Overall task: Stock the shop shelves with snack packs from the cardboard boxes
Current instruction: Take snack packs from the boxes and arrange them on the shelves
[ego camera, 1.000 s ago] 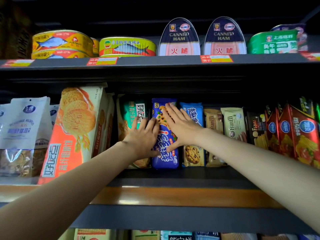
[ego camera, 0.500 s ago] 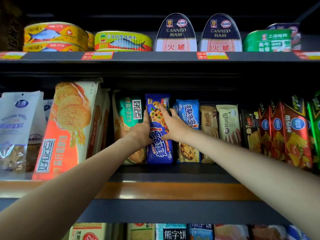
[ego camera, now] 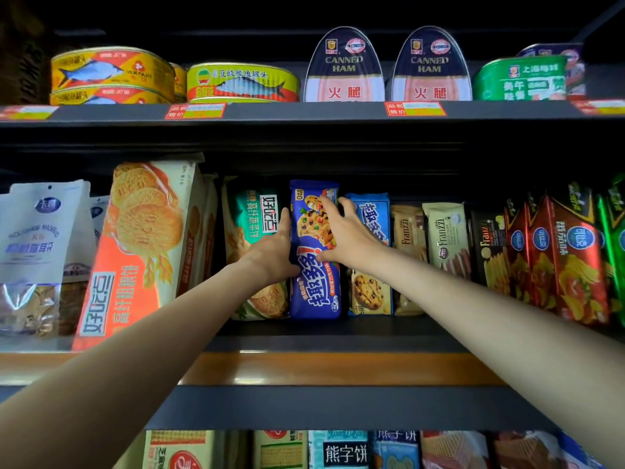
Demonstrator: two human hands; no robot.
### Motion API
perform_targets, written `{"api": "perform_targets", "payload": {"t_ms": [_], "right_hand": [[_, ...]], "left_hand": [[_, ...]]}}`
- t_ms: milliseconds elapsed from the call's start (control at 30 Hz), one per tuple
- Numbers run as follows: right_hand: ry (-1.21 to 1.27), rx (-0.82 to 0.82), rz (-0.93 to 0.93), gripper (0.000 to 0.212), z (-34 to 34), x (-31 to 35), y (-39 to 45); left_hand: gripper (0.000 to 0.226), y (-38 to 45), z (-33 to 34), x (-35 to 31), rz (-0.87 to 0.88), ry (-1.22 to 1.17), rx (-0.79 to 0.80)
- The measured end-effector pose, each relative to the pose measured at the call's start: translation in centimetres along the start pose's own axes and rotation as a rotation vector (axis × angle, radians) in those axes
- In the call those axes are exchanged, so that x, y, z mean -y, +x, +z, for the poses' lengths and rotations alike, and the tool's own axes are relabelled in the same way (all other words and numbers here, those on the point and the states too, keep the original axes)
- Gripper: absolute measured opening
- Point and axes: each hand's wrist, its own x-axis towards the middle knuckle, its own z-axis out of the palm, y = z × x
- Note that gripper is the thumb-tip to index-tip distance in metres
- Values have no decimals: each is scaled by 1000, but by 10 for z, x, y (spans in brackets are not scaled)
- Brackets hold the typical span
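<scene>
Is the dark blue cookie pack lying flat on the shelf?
No, the dark blue cookie pack stands upright, held between the left hand and right hand.

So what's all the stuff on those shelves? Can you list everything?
fish tins: at least three, yellow and red, top shelf left
green-yellow fish tin: one, top shelf
canned ham: two, dark blue and pink, top shelf middle
green tin: one, top shelf right
white pouch: one in front, middle shelf far left
orange biscuit pack: one, big, leaning, middle shelf
teal biscuit pack: one, beside the dark blue cookie pack
dark blue cookie pack: one, upright, middle shelf centre
light blue cookie pack: one, to its right
beige Franzzi packs: two
red snack packs: several, far right
left hand: holds the dark blue pack's left edge
right hand: grips its right side
</scene>
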Motion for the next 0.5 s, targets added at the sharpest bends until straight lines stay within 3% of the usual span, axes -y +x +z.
{"api": "perform_targets", "payload": {"t_ms": [267,400,500], "right_hand": [[13,11,38,102,8,5,7],[75,40,80,104,5,2,9],[54,57,83,103,5,0,9]], "left_hand": [[113,4,4,-3,-109,-334,142],[111,5,0,1,-76,-304,145],[109,6,2,1,-46,-154,134]]}}
